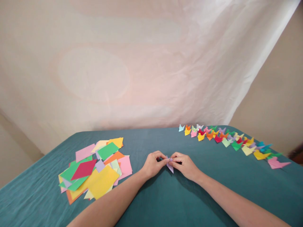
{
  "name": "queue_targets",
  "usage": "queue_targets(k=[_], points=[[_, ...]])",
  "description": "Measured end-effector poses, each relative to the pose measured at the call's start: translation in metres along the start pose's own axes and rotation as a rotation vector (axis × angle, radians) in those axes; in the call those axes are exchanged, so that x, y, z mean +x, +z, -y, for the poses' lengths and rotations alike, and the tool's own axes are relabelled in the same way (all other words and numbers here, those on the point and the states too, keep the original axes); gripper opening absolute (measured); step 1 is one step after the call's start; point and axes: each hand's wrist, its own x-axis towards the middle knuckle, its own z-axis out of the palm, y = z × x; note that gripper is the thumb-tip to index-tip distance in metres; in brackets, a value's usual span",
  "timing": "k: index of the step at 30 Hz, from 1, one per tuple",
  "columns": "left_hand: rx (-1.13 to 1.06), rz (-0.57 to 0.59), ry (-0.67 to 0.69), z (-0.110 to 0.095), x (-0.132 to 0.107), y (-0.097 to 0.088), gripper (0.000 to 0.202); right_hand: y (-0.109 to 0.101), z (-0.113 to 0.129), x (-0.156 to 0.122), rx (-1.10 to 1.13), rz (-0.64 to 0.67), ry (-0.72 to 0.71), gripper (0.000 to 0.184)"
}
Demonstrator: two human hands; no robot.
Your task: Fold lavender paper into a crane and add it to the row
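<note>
A small folded lilac paper piece (170, 168), shaped like an origami bird, is held between my two hands over the middle of the table. My left hand (155, 164) pinches its left side between thumb and fingers. On the other side, my right hand (183, 164) grips the upper right part, thumb and fingertips pressed together. The paper's pointed lower end sticks out below my fingertips, while its upper part is mostly covered by them.
To the left lies a loose pile of coloured paper sheets (104, 181) in yellow, green, red, pink and orange. Several finished paper birds (247, 150) stand in rows along the back right. A teal cloth (146, 201) covers the table, and a pale sheet (151, 69) hangs behind it.
</note>
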Motion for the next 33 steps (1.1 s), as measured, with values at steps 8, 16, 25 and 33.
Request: queue_targets(k=[8, 16, 25, 33], points=[[0.017, 0.010, 0.010, 0.0001, -0.0002, -0.0004, 0.018, 0.0008, 0.0016, 0.0002, 0.003, -0.005, 0.004, 0.031], [0.037, 0.016, -0.011, -0.0028, 0.0007, -0.0008, 0.015, 0.0016, 0.0050, 0.0012, 0.015, 0.002, 0.024, 0.032], [0.014, 0.028, -0.007, -0.0015, 0.0004, 0.0008, 0.013, -0.0004, 0.0044, 0.0007, 0.025, 0.027, 0.041, 0.032], [-0.004, 0.059, -0.018, -0.0037, 0.0006, -0.0006, 0.013, -0.0010, 0.0046, -0.0001, 0.025, 0.045, 0.026, 0.030]])
